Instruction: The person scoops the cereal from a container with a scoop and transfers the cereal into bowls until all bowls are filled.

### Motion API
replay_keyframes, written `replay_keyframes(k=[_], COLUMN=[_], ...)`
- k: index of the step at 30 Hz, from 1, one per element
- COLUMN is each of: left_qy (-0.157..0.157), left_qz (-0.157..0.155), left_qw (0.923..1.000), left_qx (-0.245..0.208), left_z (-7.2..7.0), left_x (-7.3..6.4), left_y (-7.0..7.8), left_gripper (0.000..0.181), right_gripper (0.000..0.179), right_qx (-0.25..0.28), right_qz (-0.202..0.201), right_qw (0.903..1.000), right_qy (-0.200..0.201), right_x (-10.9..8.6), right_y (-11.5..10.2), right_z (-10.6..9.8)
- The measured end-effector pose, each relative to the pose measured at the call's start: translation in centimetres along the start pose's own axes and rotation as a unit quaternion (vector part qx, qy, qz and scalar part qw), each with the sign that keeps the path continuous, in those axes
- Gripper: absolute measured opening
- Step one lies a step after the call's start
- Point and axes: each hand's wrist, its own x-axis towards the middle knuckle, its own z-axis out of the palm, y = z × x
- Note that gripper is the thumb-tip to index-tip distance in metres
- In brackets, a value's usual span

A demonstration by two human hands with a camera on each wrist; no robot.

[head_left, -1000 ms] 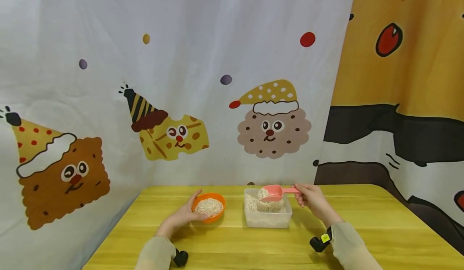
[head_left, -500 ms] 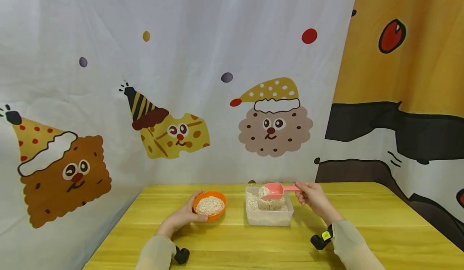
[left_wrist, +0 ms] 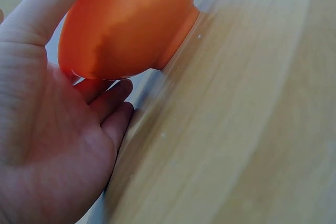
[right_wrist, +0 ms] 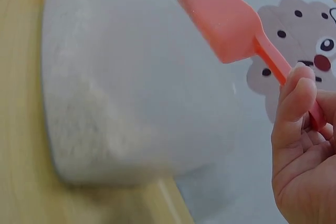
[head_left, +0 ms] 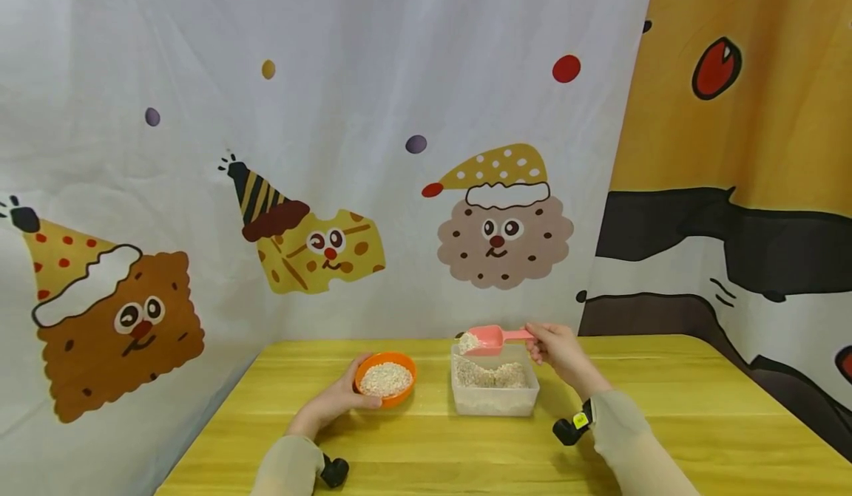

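Observation:
My left hand (head_left: 338, 398) holds an orange bowl (head_left: 412, 369) by its left side, thumb at the near rim and fingers behind. Pale flakes that look like oats (head_left: 385, 379) fill much of it. In the left wrist view the bowl (left_wrist: 131, 24) has its foot down on the table. My right hand (head_left: 558, 348) grips the handle of a pink scoop (head_left: 491, 339), which carries a heap of the flakes above the back of a translucent plastic box (head_left: 494, 401). More flakes lie inside that box. The right wrist view shows the scoop (right_wrist: 220, 17) from beneath.
The yellow wood-grain table (head_left: 426, 459) reaches back to a white curtain (head_left: 373, 75) printed with cartoon snacks. Between bowl and box is a narrow strip of tabletop. A black wrist camera (head_left: 571, 429) hangs under the right forearm.
My right hand has lifted the loaded scoop and moved it left, from over the box's middle to its back left. The left hand and bowl stay in place.

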Motion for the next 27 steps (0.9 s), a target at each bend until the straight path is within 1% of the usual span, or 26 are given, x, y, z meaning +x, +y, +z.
replay_keyframes(k=[8, 15, 21, 27], left_qy=[0.006, 0.001, 0.001, 0.005], left_qz=[-0.002, -0.002, 0.000, -0.008], left_qw=[1.0000, 1.0000, 1.0000, 0.9999], left_qx=[0.003, -0.003, 0.007, -0.006], left_z=[-0.1, -0.1, 0.0, 0.1], left_x=[0.0, 0.1, 0.0, 0.1], left_y=[-0.2, -0.1, 0.0, 0.0], left_gripper=[0.098, 0.099, 0.099, 0.097], right_gripper=[0.030, 0.031, 0.031, 0.030], right_qx=[0.024, 0.024, 0.014, 0.013], right_qz=[-0.003, -0.005, -0.002, -0.001], right_qw=[0.9997, 0.9995, 0.9991, 0.9988], right_qy=[-0.007, -0.020, -0.039, -0.048], right_x=[1.0, 1.9, 2.6, 3.1], right_y=[-0.7, -0.9, -1.0, -1.1], right_z=[2.5, 4.3, 5.9, 7.4])
